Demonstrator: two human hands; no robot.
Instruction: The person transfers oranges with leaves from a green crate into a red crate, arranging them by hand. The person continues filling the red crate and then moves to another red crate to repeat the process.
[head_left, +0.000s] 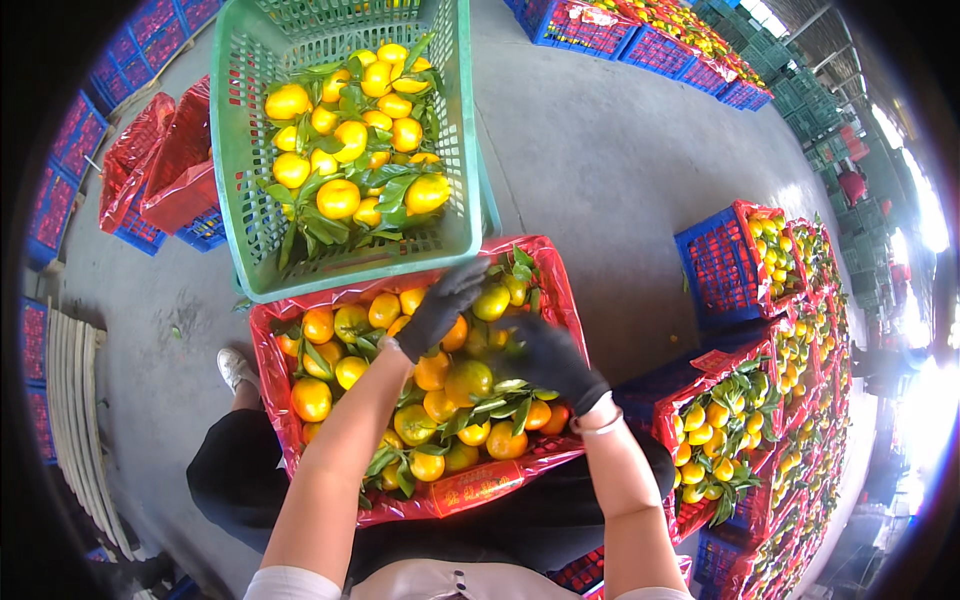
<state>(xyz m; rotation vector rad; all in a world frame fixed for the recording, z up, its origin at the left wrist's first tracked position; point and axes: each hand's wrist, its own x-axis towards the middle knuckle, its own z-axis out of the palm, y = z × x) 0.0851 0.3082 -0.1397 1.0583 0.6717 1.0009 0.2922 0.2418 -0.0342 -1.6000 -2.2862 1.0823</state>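
Note:
Mandarin oranges (431, 371) with green leaves fill a crate lined with red plastic film (566, 300) on the person's lap. My left hand (450, 300), in a dark glove, lies over the crate's far side near the green basket, its fingers extended; whether it touches fruit is unclear. To its right, my right hand (547, 360), also gloved and blurred, is over the fruit on the right side; its fingertips and anything in them cannot be made out. Beyond the crate, a green plastic basket (474, 150) holds more mandarins (351, 141) with leaves.
Blue crates of leafy mandarins (712, 262) stand in rows at the right. Two red-lined blue crates (180, 195) are left of the basket. Stacked blue crates (142, 45) and wooden slats (75, 420) line the left edge. A distant person (853, 186) is at the right.

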